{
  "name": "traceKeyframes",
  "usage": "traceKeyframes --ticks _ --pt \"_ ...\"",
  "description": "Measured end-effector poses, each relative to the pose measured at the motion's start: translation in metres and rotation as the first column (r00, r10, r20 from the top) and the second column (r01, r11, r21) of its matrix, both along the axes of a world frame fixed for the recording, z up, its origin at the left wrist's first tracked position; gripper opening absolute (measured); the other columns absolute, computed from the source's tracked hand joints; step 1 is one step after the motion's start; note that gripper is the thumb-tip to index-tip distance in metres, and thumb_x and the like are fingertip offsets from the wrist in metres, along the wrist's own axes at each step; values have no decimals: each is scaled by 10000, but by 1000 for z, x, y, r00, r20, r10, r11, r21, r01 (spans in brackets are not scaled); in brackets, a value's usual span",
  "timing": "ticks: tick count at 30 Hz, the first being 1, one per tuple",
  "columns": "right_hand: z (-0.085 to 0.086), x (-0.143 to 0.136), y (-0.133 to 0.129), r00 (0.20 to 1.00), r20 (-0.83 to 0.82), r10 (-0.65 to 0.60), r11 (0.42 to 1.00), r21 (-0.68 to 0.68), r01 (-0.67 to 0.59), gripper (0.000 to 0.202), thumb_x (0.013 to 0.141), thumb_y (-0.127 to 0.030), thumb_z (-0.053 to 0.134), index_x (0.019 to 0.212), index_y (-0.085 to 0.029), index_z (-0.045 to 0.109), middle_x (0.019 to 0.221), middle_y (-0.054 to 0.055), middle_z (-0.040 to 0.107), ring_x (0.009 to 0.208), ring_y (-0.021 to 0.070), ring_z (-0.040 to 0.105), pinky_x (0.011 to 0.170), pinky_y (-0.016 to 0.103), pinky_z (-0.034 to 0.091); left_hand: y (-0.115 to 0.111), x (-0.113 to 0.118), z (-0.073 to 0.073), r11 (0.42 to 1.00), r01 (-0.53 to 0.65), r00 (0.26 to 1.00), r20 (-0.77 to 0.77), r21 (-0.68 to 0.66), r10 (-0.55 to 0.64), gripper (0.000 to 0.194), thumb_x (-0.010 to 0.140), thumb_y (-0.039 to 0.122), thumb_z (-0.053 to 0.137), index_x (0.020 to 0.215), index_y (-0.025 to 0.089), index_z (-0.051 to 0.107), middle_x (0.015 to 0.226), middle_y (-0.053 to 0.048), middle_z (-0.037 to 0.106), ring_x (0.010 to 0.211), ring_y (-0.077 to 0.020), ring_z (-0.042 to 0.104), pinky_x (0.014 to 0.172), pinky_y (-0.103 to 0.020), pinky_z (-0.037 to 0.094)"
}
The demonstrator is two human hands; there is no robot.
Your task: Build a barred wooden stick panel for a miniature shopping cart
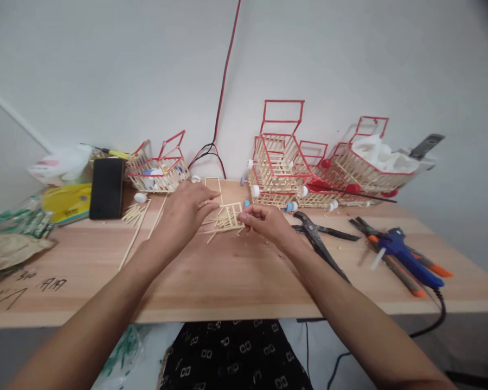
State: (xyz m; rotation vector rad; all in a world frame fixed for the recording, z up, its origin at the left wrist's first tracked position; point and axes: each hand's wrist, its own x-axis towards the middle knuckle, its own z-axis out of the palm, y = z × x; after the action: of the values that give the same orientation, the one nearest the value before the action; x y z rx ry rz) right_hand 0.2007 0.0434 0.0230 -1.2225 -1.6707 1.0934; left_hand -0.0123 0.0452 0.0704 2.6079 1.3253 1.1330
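My right hand (262, 221) pinches the right edge of a small frame of pale wooden sticks (235, 207), held just above the table. On its left, my left hand (191, 206) has thumb and forefinger apart, close to the frame's left end; whether they touch a stick is hard to tell. Loose short sticks (222, 221) lie under and around the frame. Behind my left fingers is a thin rectangular stick frame (212, 180).
Stick-built carts with red trim (282, 162) stand along the wall, with more at left (162, 170). Black pincers (315, 235), a blue glue gun (398, 249) and orange-handled pliers (398, 273) lie right. A phone (106, 188) leans at left; long sticks (134, 235) lie nearby.
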Motion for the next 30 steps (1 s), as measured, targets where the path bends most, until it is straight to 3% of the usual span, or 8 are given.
traceKeyframes --ticks 2,4,8,11,17,25,30 --pt "-3 1 2 1000 18 -22 999 31 22 238 801 -395 604 737 -166 603 583 -24 579 466 72 452 455 201 315 -6 3 -4 997 -55 995 89 51 50 152 843 219 623 949 181 725 952 -75 731 900 -215 632 837 -360 470" --pt "-7 3 5 998 39 -48 997 67 46 229 808 -380 596 731 -165 600 592 -21 588 464 71 455 457 198 321 -11 5 -12 998 -61 988 142 21 57 146 851 230 611 933 179 720 907 -64 730 826 -188 632 791 -331 483" --pt "-16 6 9 997 47 -55 993 103 50 234 821 -386 586 735 -168 602 602 -20 595 478 78 478 471 194 349 -11 7 -33 987 -34 985 161 -156 60 146 830 241 632 896 165 738 827 -59 734 733 -170 629 696 -288 465" --pt "-19 5 9 997 54 -62 992 110 55 212 825 -370 579 752 -172 603 595 -25 590 478 83 485 477 197 363 -6 9 -41 940 -28 978 185 -341 96 180 803 237 644 921 155 752 861 -70 750 730 -179 643 672 -283 455" --pt "-15 2 6 994 80 -71 988 143 59 184 825 -333 570 731 -178 594 584 -29 583 484 92 506 492 206 376 3 18 -36 796 33 951 264 -605 160 215 737 291 675 852 138 773 811 -68 760 685 -180 646 625 -259 443" --pt "-21 2 6 987 135 -88 973 226 56 184 837 -323 563 731 -179 604 599 -21 591 544 105 531 530 210 383 8 25 -36 741 8 947 242 -671 209 235 667 338 689 675 111 747 539 -10 629 522 -118 512 497 -216 336" --pt "-22 1 5 983 163 -84 970 239 43 190 849 -330 556 743 -181 609 585 -24 588 558 110 530 551 215 380 9 29 -37 646 41 939 251 -762 236 272 673 380 672 618 114 689 408 35 490 397 -83 396 416 -207 242"
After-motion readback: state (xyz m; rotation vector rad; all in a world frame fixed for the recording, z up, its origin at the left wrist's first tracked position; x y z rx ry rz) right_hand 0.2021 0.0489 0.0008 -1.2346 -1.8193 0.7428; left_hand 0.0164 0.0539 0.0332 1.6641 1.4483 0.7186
